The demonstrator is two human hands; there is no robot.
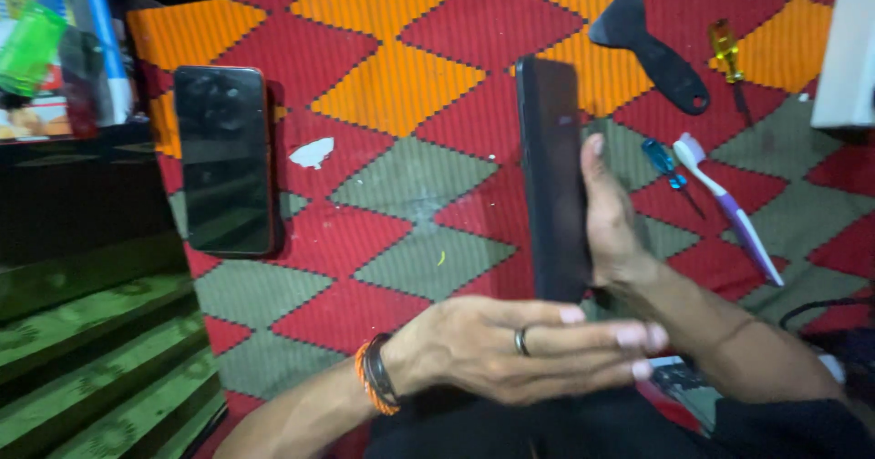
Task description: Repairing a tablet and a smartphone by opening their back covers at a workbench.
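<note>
My right hand (612, 217) holds a dark phone (551, 176) upright on its edge above a patterned mat (401, 94), thumb along its right side. Just below it, my left hand (519, 345) is flat with fingers stretched out to the right. It holds nothing and wears a ring and orange and black wrist bands. A second dark phone (223, 160) lies flat, screen up, on the mat at the left.
At the right of the mat lie a black plastic scraper (652, 49), a yellow-handled screwdriver (727, 53), a small blue-handled screwdriver (663, 163) and a white and purple toothbrush (729, 208). A white scrap (312, 153) sits near the flat phone. A green patterned surface (100, 368) runs lower left.
</note>
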